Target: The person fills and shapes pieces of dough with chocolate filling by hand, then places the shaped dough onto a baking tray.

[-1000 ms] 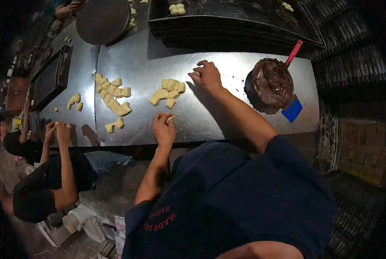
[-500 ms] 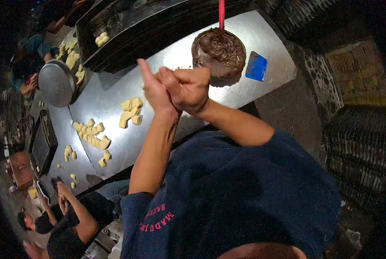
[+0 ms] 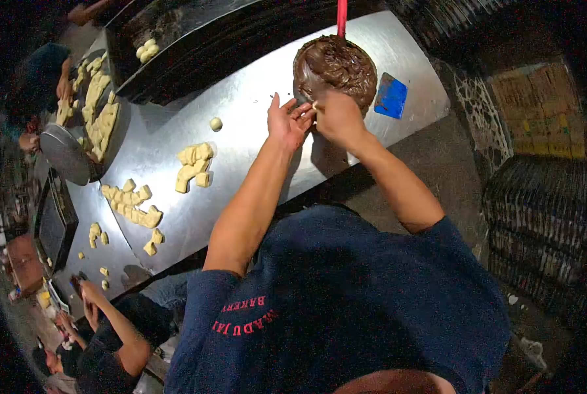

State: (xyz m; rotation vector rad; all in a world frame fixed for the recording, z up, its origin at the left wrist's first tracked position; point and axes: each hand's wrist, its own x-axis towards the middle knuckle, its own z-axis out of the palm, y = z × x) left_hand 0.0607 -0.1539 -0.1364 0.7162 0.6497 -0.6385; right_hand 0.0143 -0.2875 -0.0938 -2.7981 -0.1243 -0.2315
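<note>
My left hand (image 3: 289, 123) is palm up with its fingers spread, just left of the bowl's lower edge. Beside its fingertips, my right hand (image 3: 340, 119) is closed, blurred by motion, with a small pale bit showing at its fingers; what it grips cannot be made out. Dark brown filling (image 3: 346, 69) fills a round bowl right above my hands, and a red handle (image 3: 342, 18) stands up from it. A blue scraper (image 3: 391, 96) lies to the right of the bowl. One round dough ball (image 3: 216, 123) sits left of my left hand.
Cut dough pieces (image 3: 193, 164) and a longer dough row (image 3: 130, 205) lie on the metal table (image 3: 254, 85). Dough balls (image 3: 147, 50) sit in a dark tray along the far side. Co-workers' hands (image 3: 91, 294) are at the left, near a round pan (image 3: 67, 154).
My hands were pressed together and have come apart; the left has opened and moved right, the right has moved right near the bowl. The dough ball on the table now shows fully.
</note>
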